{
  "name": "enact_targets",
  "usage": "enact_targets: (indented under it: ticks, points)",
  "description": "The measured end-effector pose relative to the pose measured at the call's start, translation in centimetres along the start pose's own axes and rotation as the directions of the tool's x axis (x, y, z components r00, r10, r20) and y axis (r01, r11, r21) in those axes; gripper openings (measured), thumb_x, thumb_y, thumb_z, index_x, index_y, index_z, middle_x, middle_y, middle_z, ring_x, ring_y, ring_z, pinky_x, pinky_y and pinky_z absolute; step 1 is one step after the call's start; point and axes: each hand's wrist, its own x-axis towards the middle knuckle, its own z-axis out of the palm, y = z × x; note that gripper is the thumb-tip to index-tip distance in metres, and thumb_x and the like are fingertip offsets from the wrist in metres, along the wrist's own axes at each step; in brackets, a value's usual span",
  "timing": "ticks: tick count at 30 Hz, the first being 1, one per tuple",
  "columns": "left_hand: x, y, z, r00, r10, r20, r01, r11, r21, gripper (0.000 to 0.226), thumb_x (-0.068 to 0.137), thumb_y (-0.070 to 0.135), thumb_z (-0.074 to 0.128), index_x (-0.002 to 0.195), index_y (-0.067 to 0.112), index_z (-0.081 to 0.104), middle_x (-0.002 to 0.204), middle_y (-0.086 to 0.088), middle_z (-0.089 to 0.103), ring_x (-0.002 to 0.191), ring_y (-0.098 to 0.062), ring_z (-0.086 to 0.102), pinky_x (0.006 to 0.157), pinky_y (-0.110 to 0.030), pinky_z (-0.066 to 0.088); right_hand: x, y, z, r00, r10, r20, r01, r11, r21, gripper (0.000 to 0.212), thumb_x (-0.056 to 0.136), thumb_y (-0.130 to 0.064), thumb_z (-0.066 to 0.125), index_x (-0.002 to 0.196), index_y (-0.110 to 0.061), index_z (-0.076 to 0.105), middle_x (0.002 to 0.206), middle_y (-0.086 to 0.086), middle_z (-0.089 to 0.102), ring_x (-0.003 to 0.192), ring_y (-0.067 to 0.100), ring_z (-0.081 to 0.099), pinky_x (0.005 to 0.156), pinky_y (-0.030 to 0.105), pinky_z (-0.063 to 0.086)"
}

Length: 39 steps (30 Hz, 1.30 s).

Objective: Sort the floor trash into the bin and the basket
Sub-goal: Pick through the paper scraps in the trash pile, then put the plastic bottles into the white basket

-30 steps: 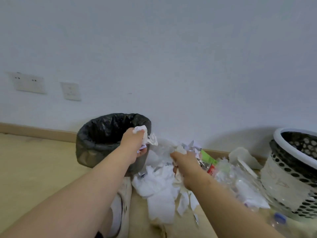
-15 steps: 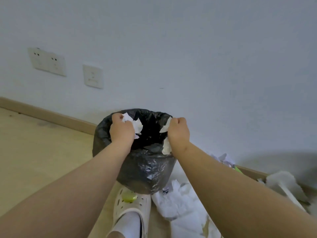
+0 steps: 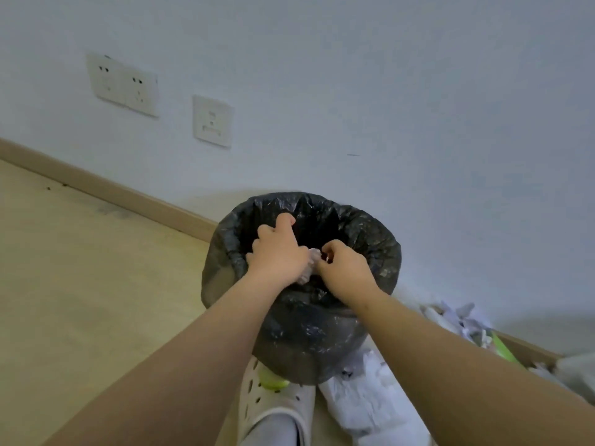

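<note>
Black-bagged bin (image 3: pixel 380 243) dead ahead against the wall (image 3: pixel 354 91): reaching over its open mouth, gripping a crumpled paper wad (image 3: pixel 307 268) with the left hand (image 3: pixel 277 255) and pinching the same wad with the right hand (image 3: pixel 344 268), fingers of both curled. Standing with a white shoe (image 3: pixel 273 403) just beside the bin's base, with more paper scraps (image 3: pixel 363 400) lying on the floor (image 3: pixel 96 284) right of it.

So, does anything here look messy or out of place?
Yes: white paper scraps lie strewn on the floor at the foot of the bin, beside a shoe, with more along the wall. Nothing looks broken.
</note>
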Motion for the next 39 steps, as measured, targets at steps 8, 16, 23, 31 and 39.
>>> enact_targets:
  ticks: [8, 16, 23, 31, 39]
  points:
    - [-2.4, 0.2, 1.1, 0.981, 0.180, -0.070, -0.157, 0.954, 0.256, 0.049, 0.090, 0.016, 0.052, 0.135, 0.015, 0.034, 0.154, -0.012, 0.012, 0.141, -0.030, 0.018, 0.112, -0.039, 0.029, -3.0, 0.5, -1.8, 0.998, -0.062, -0.016, 0.058, 0.979, -0.194, 0.043, 0.092, -0.020, 0.047, 0.134, -0.022, 0.047, 0.126, 0.003, 0.056, 0.117, 0.022, 0.049, 0.097, 0.039, 0.044]
    - [-6.7, 8.3, 1.7, 0.961, 0.276, -0.032, -0.272, 0.912, -0.307, 0.037, 0.091, 0.002, 0.044, 0.126, 0.014, 0.047, 0.130, -0.002, 0.049, 0.118, -0.015, 0.048, 0.094, -0.022, 0.036, -8.5, 6.3, -8.5, 0.981, 0.028, -0.193, -0.046, 0.995, -0.093, 0.042, 0.092, -0.018, 0.046, 0.134, -0.021, 0.045, 0.142, 0.000, 0.043, 0.130, 0.021, 0.037, 0.106, 0.034, 0.031]
    - [-13.6, 12.4, 10.2, 0.918, 0.284, 0.275, -0.254, 0.957, -0.140, 0.049, 0.089, 0.006, 0.047, 0.134, 0.019, 0.034, 0.123, -0.008, 0.048, 0.095, -0.018, 0.047, 0.080, -0.027, 0.040, -15.9, 15.6, -13.2, 0.955, 0.232, -0.185, -0.236, 0.972, 0.001, 0.042, 0.089, -0.017, 0.050, 0.131, -0.017, 0.048, 0.137, 0.007, 0.046, 0.122, 0.026, 0.046, 0.099, 0.033, 0.038]
    - [-18.1, 13.9, 21.5, 0.849, 0.198, 0.489, -0.275, 0.957, 0.091, 0.047, 0.088, 0.011, 0.049, 0.131, 0.016, 0.034, 0.121, -0.007, 0.052, 0.101, -0.025, 0.055, 0.080, -0.029, 0.043, -23.0, 26.8, -14.5, 0.876, 0.474, -0.086, -0.478, 0.878, -0.032, 0.035, 0.093, -0.021, 0.045, 0.127, -0.015, 0.046, 0.127, 0.010, 0.049, 0.115, 0.028, 0.049, 0.094, 0.035, 0.042]
    - [-26.4, 17.3, 34.7, 0.788, 0.189, 0.586, -0.350, 0.921, 0.173, 0.036, 0.087, 0.023, 0.055, 0.120, 0.016, 0.043, 0.129, -0.011, 0.040, 0.120, -0.030, 0.043, 0.097, -0.035, 0.039, -30.6, 36.0, -15.2, 0.677, 0.735, -0.040, -0.730, 0.663, -0.166, 0.032, 0.094, -0.015, 0.034, 0.122, -0.014, 0.051, 0.134, 0.012, 0.039, 0.125, 0.030, 0.037, 0.098, 0.036, 0.038]
